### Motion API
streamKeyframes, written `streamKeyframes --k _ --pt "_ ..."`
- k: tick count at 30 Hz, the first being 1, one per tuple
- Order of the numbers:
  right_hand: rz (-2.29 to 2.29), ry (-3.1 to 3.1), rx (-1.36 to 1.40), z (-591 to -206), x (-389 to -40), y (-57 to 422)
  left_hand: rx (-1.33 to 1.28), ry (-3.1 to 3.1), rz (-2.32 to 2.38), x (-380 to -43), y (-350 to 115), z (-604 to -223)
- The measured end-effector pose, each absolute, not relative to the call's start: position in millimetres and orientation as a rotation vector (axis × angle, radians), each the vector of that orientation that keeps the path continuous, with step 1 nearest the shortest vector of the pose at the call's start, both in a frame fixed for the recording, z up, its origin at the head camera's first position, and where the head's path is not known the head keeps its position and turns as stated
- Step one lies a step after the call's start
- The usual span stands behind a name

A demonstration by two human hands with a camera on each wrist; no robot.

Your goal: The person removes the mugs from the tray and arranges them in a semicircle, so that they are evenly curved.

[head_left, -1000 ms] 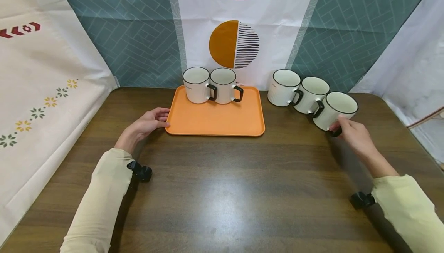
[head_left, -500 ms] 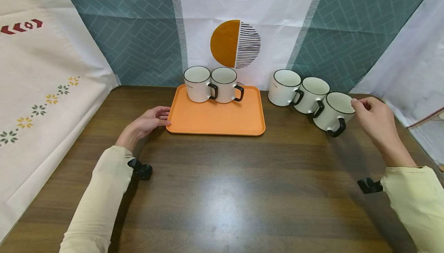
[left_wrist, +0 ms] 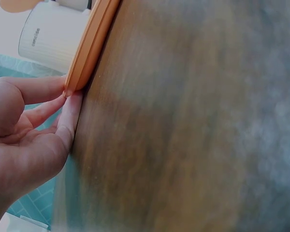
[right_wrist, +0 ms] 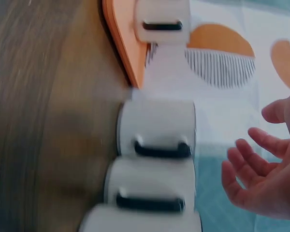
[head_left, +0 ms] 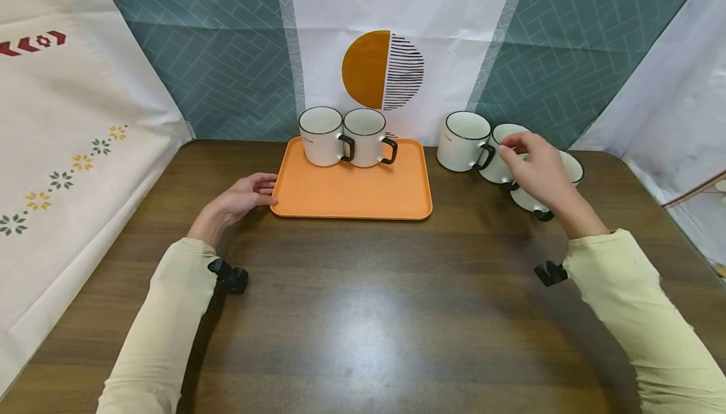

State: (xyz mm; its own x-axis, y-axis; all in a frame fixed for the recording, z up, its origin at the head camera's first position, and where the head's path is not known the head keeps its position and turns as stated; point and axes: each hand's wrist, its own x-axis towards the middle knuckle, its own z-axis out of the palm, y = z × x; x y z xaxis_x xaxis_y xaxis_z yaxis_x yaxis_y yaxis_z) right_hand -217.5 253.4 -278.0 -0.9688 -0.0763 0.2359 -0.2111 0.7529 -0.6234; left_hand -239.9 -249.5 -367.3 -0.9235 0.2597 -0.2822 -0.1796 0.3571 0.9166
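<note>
My left hand (head_left: 241, 200) is at the left edge of an orange tray (head_left: 351, 200), pinching its rim between thumb and fingers, as the left wrist view also shows. Two white mugs with black rims and black handles, a left mug (head_left: 321, 140) and a right mug (head_left: 365, 140), stand on the tray's back part. Over the row of three similar mugs at the right hovers my right hand (head_left: 535, 168), fingers loosely bent and holding nothing. It partly covers the middle mug (head_left: 495, 169) and the nearest mug (head_left: 527, 201); the farthest mug (head_left: 462, 146) shows fully.
A brown wooden table (head_left: 351, 313) carries everything. Behind it hangs a patterned cloth (head_left: 227, 67) in teal and white, close to the mugs. Pale cloths border the left and right sides. A small black camera (head_left: 229, 277) sits at the left wrist.
My right hand let go of the nearest mug's handle, rose to its right side, then moved left above the mug row. The mugs, the tray and my left hand stay in place.
</note>
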Motion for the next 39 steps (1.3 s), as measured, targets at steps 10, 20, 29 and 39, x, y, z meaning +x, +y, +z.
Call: streamKeyframes --k 10,20,29,39 --pt "1.162 -2.818 0.292 -291 -242 192 0.060 2.244 1.583 -242 -251 -368" --pt "1.648 -2.752 0.183 -313 -282 141 0.039 2.250 1.572 -241 -251 -367" --pt "1.992 -2.655 0.038 -325 -303 115 0.031 2.258 1.568 -240 -250 -369" --pt "2.202 -2.563 0.079 -337 -320 99 0.044 2.246 1.582 -241 -250 -369"
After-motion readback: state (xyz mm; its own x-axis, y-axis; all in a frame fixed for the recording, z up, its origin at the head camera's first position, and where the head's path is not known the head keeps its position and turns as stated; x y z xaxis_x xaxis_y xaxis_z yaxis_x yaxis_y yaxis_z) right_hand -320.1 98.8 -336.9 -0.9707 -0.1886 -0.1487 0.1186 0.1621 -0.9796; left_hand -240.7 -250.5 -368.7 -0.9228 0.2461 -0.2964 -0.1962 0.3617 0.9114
